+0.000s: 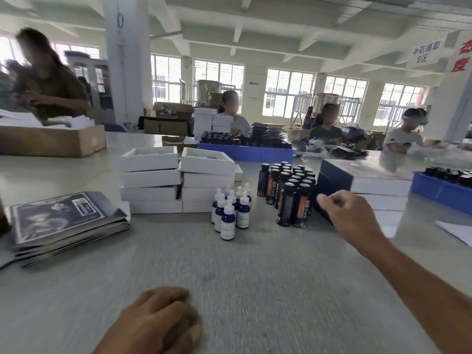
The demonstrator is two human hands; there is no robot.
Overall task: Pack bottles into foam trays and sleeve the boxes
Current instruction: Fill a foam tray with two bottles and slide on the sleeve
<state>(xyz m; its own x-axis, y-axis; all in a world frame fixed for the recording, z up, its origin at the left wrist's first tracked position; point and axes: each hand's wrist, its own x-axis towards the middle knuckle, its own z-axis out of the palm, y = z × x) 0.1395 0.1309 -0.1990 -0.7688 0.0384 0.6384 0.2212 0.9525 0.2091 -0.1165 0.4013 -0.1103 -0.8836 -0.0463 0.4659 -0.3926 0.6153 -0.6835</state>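
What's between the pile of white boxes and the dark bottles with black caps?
In the head view, a small cluster of dropper bottles with white tops stands between the white boxes and the dark bottles.

A person in a brown top (55, 90) is standing at the far left behind an open cardboard carton (51, 141). Three seated workers (231, 111) are sitting along the far side of the grey table (255, 264). A white pillar (126, 60) is rising behind them, and a hanging sign with Chinese characters (425, 53) is showing near the bright windows (288, 92).
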